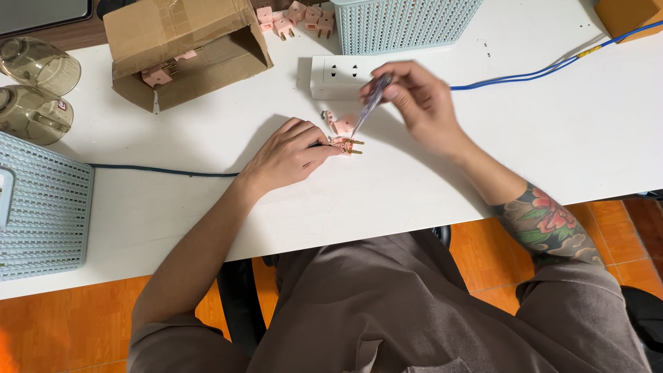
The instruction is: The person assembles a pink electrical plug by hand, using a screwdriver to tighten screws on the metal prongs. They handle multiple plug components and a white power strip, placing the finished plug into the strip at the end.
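Note:
My left hand [289, 153] rests on the white table [483, 152] and pinches an opened pink plug [347, 144] with two brass pins pointing right. A dark cable [159, 170] runs from under that hand to the left. My right hand [418, 100] holds a clear-handled screwdriver [368, 107] tilted down, its tip on the plug. A loose pink plug cover [341, 124] lies just behind the plug.
A white power strip [338, 74] with a blue cable [539, 71] lies behind the hands. An open cardboard box [186, 48] holds pink plugs; more pink plugs [297, 17] lie by a pale blue basket [404, 24]. Another basket [41, 207] and two glass jars [34, 90] stand left.

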